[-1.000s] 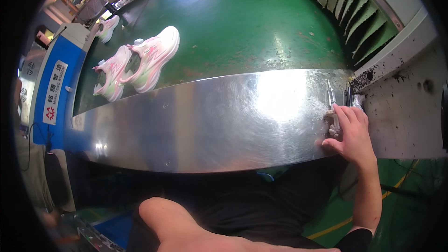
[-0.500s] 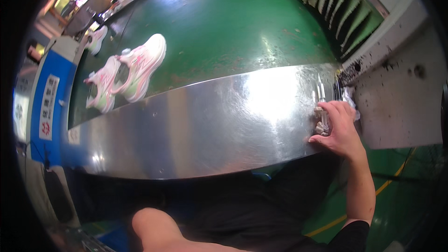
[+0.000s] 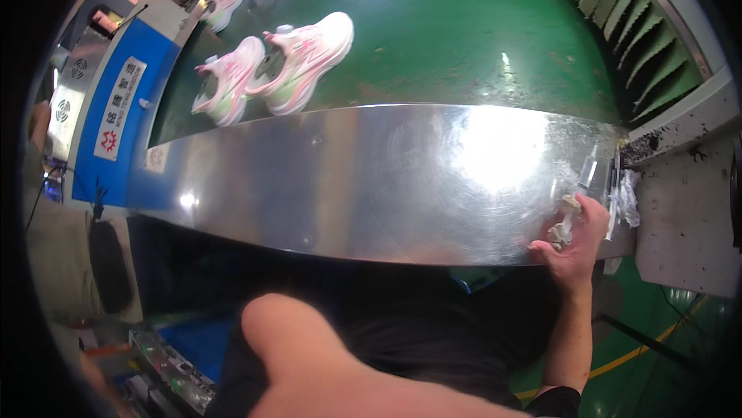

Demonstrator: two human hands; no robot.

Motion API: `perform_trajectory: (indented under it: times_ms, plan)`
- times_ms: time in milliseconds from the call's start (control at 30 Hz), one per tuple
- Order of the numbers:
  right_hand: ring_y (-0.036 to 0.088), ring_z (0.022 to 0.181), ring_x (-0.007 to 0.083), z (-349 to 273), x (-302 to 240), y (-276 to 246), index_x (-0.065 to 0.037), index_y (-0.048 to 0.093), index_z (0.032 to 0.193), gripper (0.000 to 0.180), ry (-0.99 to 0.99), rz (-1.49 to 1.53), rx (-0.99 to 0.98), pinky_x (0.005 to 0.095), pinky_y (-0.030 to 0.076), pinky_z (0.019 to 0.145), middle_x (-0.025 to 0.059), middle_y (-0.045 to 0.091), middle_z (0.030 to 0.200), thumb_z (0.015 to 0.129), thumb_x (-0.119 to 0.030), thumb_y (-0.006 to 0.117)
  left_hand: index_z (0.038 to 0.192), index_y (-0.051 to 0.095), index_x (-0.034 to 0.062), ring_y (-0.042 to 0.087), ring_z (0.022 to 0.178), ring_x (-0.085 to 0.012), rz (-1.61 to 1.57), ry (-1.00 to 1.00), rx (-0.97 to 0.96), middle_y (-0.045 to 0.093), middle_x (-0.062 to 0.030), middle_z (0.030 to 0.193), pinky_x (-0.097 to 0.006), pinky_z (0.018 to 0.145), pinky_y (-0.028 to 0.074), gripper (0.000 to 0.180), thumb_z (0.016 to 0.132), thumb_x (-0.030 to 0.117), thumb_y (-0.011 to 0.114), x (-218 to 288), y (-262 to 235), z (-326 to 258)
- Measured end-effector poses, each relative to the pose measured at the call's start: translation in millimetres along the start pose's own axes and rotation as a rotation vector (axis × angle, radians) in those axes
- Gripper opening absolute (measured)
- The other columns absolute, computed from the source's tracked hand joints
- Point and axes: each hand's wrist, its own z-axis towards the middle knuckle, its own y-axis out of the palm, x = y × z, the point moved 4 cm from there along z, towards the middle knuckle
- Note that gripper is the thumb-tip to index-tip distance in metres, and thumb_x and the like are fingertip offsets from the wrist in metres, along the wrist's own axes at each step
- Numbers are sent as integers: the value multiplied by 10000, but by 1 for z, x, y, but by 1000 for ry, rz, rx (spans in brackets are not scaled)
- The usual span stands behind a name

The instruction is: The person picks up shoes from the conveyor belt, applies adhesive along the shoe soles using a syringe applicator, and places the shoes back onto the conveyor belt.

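My right hand (image 3: 576, 244) rests at the right end of the steel worktop (image 3: 386, 178), thumb and fingers apart in a curve around small crumpled off-white scraps (image 3: 561, 231). The index fingertip is by one upper scrap; whether it touches is hard to tell. Just beyond the fingers lies a clear slim tube (image 3: 589, 169), syringe-like in shape. A thin white-and-dark stick (image 3: 614, 197) lies right of the hand, next to a crumpled clear wrapper (image 3: 629, 200). Of my left arm only a bent, bare part shows at the lower edge; the left hand is out of sight.
A green conveyor belt (image 3: 440, 39) runs beyond the steel. Two pink-and-white sneakers (image 3: 309, 62) stand on it at left, another sneaker (image 3: 224, 10) farther back. Frayed curtain strips (image 3: 641, 39) hang at far right. A blue-and-white machine housing (image 3: 127, 109) borders the left.
The whole view has shifted, so belt, shoes and worktop appear farther right and higher. My right hand stays around the same scraps, with its thumb and fingers still apart.
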Motion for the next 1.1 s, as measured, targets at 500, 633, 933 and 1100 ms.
perform_trajectory:
  times_ms: [500,633,933,1100]
  plan:
    - [494,826,259,6,-21,-37,-67,491,1132,830,-10,144,-328,374,389,800,59,544,925,520,-524,816,1123,490,26,546,1005,-236,852,-304,1469,547,-87,1050,-322,861,445,393,941,373,457,195,-181,-234]
    - [489,763,258,17,-22,-38,-56,536,1088,759,-93,49,-458,363,439,669,70,544,864,540,-515,790,1041,520,43,576,923,-211,687,-302,1567,577,-84,996,-296,791,471,472,905,494,492,223,-227,-235]
    - [507,766,226,40,-28,-36,-84,553,1072,712,-149,-228,-769,343,437,621,43,512,783,559,-534,758,1017,539,24,603,812,-206,868,-468,1691,596,-83,891,-282,699,480,458,897,466,527,228,-277,-221]
    - [518,778,225,40,-37,-45,-90,558,1074,697,-139,-149,-918,333,447,619,42,521,778,566,-522,762,962,566,45,604,763,-192,844,-475,1702,585,-61,826,-264,642,467,363,915,402,525,213,-272,-220]
